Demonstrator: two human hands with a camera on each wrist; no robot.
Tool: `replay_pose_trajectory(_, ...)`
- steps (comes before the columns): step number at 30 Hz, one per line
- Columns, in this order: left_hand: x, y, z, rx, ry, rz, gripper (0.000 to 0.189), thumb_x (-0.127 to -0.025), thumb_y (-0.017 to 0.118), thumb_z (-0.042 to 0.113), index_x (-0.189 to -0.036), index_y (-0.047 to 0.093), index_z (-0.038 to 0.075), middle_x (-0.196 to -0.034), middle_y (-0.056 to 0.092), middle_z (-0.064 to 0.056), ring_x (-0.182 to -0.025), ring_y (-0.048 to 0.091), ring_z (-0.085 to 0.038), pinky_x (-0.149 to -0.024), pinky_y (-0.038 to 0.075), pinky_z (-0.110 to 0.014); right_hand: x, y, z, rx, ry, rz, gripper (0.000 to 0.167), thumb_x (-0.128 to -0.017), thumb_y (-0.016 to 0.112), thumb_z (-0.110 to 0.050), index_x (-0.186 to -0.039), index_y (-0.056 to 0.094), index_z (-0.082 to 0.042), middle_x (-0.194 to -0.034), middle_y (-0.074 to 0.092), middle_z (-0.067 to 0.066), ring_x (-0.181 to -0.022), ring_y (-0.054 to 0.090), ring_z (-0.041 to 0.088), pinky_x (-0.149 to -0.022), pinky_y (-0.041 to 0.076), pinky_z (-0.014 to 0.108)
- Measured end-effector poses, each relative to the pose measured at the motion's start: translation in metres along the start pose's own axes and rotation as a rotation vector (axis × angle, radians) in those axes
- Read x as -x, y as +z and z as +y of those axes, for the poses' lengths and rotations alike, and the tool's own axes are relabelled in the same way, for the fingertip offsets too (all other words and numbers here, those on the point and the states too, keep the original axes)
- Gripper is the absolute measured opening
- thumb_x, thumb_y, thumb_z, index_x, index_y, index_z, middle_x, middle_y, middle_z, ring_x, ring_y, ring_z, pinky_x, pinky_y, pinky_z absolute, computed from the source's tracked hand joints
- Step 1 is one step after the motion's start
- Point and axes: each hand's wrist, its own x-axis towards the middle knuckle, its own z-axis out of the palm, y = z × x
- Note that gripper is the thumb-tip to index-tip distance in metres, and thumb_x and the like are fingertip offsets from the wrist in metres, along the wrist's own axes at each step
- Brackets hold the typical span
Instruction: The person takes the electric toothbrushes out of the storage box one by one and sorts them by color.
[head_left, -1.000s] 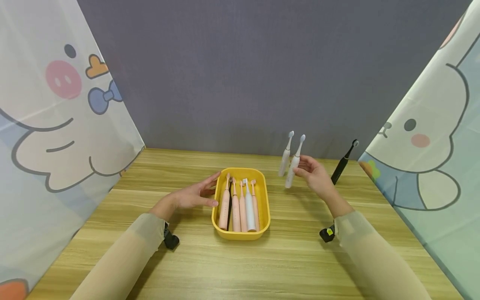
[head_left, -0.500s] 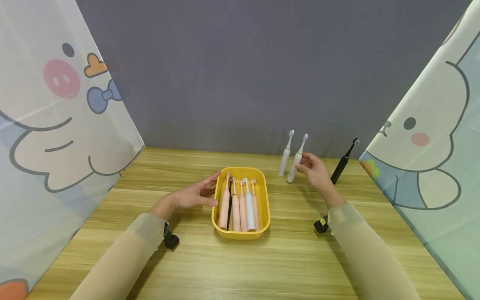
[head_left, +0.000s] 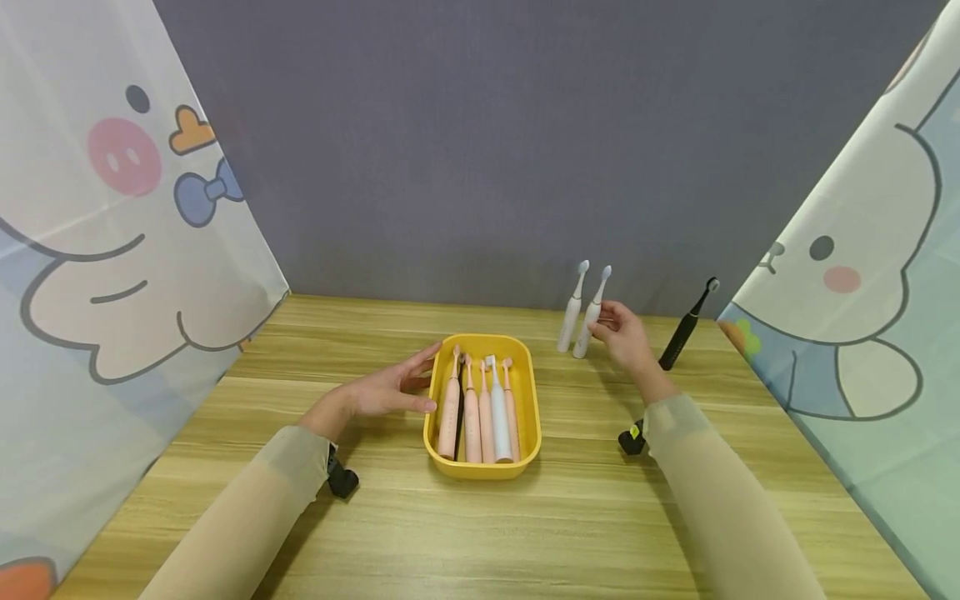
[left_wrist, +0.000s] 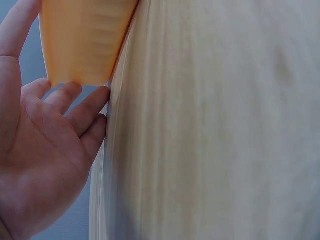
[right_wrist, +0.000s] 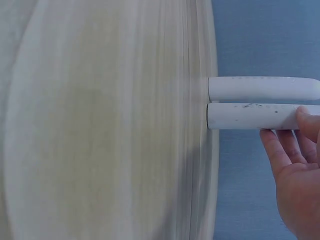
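My right hand (head_left: 624,338) pinches a white electric toothbrush (head_left: 588,329) by its handle, thumb on one side and fingers on the other. It stands upright close beside a second white electric toothbrush (head_left: 569,323); in the right wrist view the base of the held toothbrush (right_wrist: 240,116) is at the table surface. My left hand (head_left: 386,390) rests against the left side of a yellow tray (head_left: 533,400), fingers extended; its fingertips touch the tray wall (left_wrist: 87,45) in the left wrist view. Inside the tray lie several pink toothbrushes (head_left: 472,425), a light blue one (head_left: 500,421) and a black one, partly hidden.
A black electric toothbrush (head_left: 678,340) stands upright on the wooden table (head_left: 480,533), right of my right hand. A grey panel (head_left: 480,150) rises behind the table. Cartoon-printed sheets (head_left: 97,250) hang at both sides.
My right hand has moved the white toothbrush away from me, down to the table, and close to the other standing white one. My left hand and the tray have stayed put.
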Motion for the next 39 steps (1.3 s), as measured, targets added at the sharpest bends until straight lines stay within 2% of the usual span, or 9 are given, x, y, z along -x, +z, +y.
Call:
replay_pose_trajectory(6,-0.0003,-0.0004,-0.0001,-0.01,-0.002,0.002,0.115,-0.102,0.081,0.03,-0.178,-0.005,0.03,-0.186,0.01,-0.013,-0.169,0.021,-0.047,-0.135,0.02,-0.069,-0.0048,0.0022,0.0011,0.018,0.001,-0.007,0.054,-0.109,0.063,0.0,-0.158,0.043,0.014,-0.153,0.054,0.04,-0.137,0.061,0.046,-0.09,0.053,0.006)
replay_pose_trajectory(9,-0.0002,-0.0003,0.0004,-0.01,-0.001,0.001,0.115,-0.102,0.081,0.029,-0.178,-0.005,0.03,-0.186,0.009,-0.012,-0.169,0.021,-0.047,-0.135,0.02,-0.068,-0.006,0.0035,-0.0005,0.011,0.003,-0.01,0.053,-0.109,0.062,0.001,-0.157,0.043,0.014,-0.153,0.054,0.041,-0.14,0.058,0.05,-0.09,0.054,0.006)
replay_pose_trajectory(18,0.0002,0.0006,0.0006,-0.006,-0.003,0.001,0.115,-0.103,0.081,0.028,-0.178,-0.006,0.03,-0.186,0.009,-0.012,-0.169,0.021,-0.047,-0.135,0.02,-0.068,-0.0074,0.0049,0.0012,0.023,0.017,-0.016,0.052,-0.11,0.061,-0.001,-0.158,0.045,0.011,-0.153,0.056,0.037,-0.14,0.058,0.049,-0.09,0.052,0.006)
replay_pose_trajectory(26,0.0008,0.0007,0.0017,-0.004,-0.005,0.003,0.115,-0.102,0.081,0.029,-0.178,-0.005,0.03,-0.186,0.01,-0.013,-0.169,0.02,-0.047,-0.136,0.019,-0.068,-0.0055,0.0075,-0.0011,0.042,0.009,-0.017,0.053,-0.11,0.063,-0.003,-0.158,0.045,0.011,-0.149,0.058,0.037,-0.133,0.061,0.042,-0.09,0.051,0.005)
replay_pose_trajectory(32,-0.0001,0.0007,0.0006,0.0,-0.004,0.0,0.115,-0.103,0.08,0.03,-0.178,-0.007,0.027,-0.186,0.01,-0.014,-0.168,0.02,-0.049,-0.135,0.019,-0.07,-0.0055,0.0061,0.0007,0.047,0.003,-0.028,0.054,-0.111,0.062,-0.004,-0.159,0.043,0.012,-0.151,0.056,0.038,-0.137,0.059,0.046,-0.091,0.049,0.005)
replay_pose_trajectory(39,0.0002,0.0009,0.0016,0.006,-0.003,-0.002,0.116,-0.102,0.081,0.028,-0.178,-0.007,0.028,-0.186,0.009,-0.015,-0.169,0.019,-0.047,-0.136,0.017,-0.068,-0.0061,0.0045,0.002,0.105,-0.009,-0.043,0.052,-0.111,0.061,-0.004,-0.158,0.044,0.011,-0.149,0.058,0.036,-0.138,0.059,0.046,-0.103,0.052,0.019)
